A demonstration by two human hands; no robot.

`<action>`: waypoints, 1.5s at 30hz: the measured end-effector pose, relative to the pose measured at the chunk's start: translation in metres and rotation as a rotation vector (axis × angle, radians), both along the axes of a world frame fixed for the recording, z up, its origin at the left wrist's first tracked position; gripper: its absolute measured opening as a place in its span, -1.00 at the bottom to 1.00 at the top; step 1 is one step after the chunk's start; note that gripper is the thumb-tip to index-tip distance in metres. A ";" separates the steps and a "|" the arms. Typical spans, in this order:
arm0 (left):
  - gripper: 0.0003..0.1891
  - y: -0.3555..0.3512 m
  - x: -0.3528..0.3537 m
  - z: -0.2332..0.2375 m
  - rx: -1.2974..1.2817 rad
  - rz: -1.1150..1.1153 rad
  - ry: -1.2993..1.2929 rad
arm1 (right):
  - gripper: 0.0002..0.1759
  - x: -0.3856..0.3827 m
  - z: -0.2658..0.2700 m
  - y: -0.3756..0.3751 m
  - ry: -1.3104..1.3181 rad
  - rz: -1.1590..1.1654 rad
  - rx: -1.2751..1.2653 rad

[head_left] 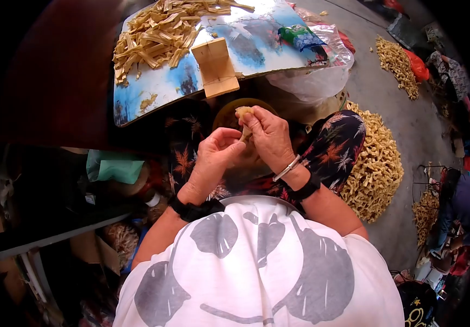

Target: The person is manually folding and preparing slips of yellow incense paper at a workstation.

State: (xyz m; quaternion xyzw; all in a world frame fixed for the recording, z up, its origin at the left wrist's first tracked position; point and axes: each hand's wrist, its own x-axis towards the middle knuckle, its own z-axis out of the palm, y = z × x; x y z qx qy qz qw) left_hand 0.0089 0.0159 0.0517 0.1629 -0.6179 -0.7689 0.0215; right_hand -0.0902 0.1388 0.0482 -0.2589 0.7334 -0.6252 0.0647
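over a bowl (228, 108), with a gap to the near edge of the table (164, 91), left hand (216, 150) and right hand (270, 133) pinch a pale strip (244, 112), long axis up the view, wider end tableward.

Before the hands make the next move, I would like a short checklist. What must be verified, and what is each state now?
1. Right hand holds the piece: ok.
2. Left hand grips the piece's lower end: cannot tell; its fingertips are close.
3. More strips on the table: ok.
4. Block fixed firmly: cannot tell; it overhangs the table edge.
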 end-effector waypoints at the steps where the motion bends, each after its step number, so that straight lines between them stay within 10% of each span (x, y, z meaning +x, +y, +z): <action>1: -0.83 -0.001 0.002 -0.001 -0.072 0.026 0.027 | -0.75 -0.002 -0.001 -0.003 0.052 -0.034 -0.033; 17: -0.84 -0.058 0.002 0.012 0.083 -0.070 -0.058 | -0.84 -0.030 0.024 -0.001 -0.577 0.373 0.009; 24: -0.88 -0.097 -0.075 0.038 -0.757 0.094 0.218 | -0.78 -0.082 0.046 -0.043 -0.073 0.144 -0.007; 34: -0.87 -0.129 -0.139 0.018 -1.163 0.302 0.272 | -0.90 -0.135 0.000 -0.098 0.562 -0.069 0.276; 45: -0.83 -0.131 -0.096 0.017 -0.192 0.204 0.191 | -0.86 -0.120 0.016 -0.051 -0.237 0.199 0.059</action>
